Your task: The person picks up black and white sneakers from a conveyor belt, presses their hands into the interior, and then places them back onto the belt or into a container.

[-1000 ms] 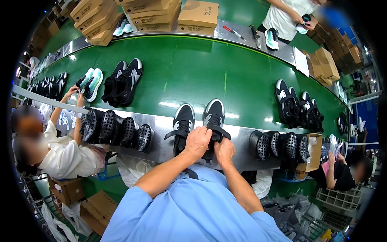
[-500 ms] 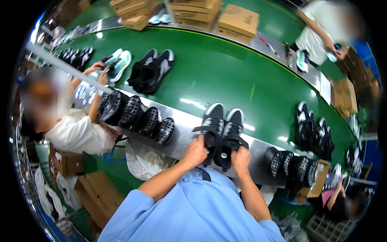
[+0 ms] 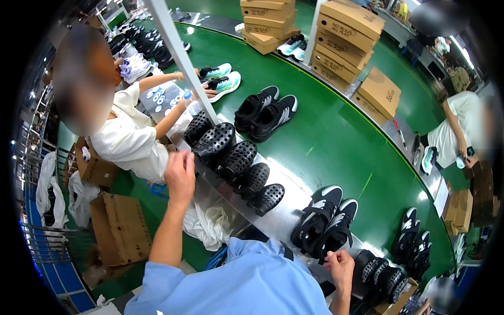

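A pair of black shoes (image 3: 325, 218) with white toe caps and loose straps stands on the metal ledge and green belt in front of me. My right hand (image 3: 341, 266) is just behind their heels, fingers curled, with nothing visible in them. Raised to the left, my left hand (image 3: 180, 178) has its fingers bent together, with no object showing in it. It is nearest to a row of black perforated shoe forms (image 3: 236, 160) along the ledge. The strap of the right shoe hangs out at its side.
Another black pair (image 3: 265, 113) is on the belt (image 3: 336, 147), with more shoes (image 3: 409, 236) to the right. More perforated forms (image 3: 386, 275) lie at right. At left, a person (image 3: 131, 126) handles teal-white shoes beside a white post (image 3: 184, 58). Shoeboxes (image 3: 344, 44) are stacked across.
Both hands have let go of the black shoes. My left hand has moved left towards the perforated forms; my right hand has drawn back slightly. The view has turned left.
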